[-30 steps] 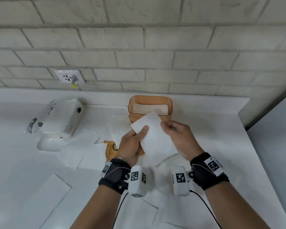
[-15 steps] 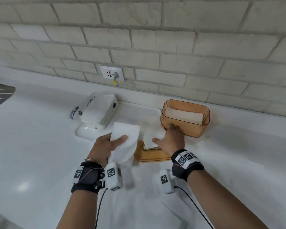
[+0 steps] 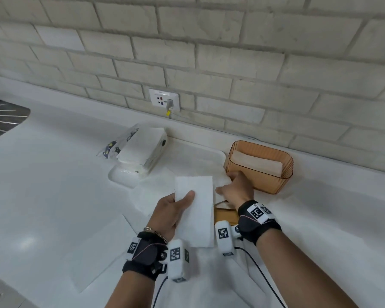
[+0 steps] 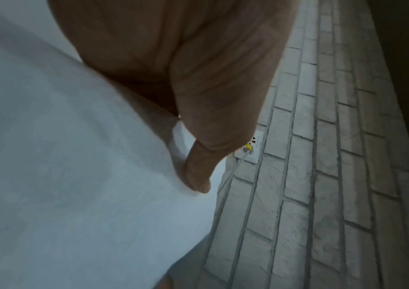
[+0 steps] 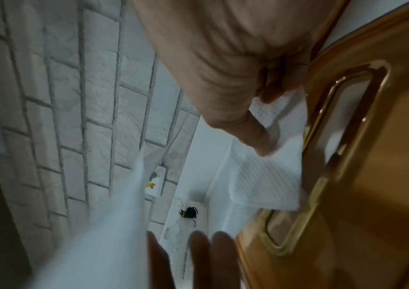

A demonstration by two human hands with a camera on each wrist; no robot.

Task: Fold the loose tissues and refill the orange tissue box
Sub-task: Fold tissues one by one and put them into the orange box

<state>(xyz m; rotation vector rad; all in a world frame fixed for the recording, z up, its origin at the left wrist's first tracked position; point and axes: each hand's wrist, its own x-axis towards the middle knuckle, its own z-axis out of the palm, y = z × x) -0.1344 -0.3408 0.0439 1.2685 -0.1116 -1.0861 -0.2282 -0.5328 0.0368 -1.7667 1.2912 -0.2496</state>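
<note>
Now a folded tissue [image 3: 195, 207] is pinched by the left hand [image 3: 169, 215], another [image 5: 267, 176] by the right hand [image 3: 237, 188], its fingers half hidden, above the white counter [image 3: 53, 185] under brick wall [image 3: 209, 52].

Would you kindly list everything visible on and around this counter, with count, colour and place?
Folded tissue: one, white, held upright in the left hand.
Loose tissue: one, white, on the counter beside the lid, pinched by the right hand.
Flat tissues: several, white, spread on the near counter.
Tissue box: one, orange, by the wall, tissues inside.
Lid: one, wood-coloured, slotted, near the box.
Tissue pack: one, white, cat print, back left.
Socket: one, white, on the brick wall.
Left hand: one, centre.
Right hand: one, before the box.
</note>
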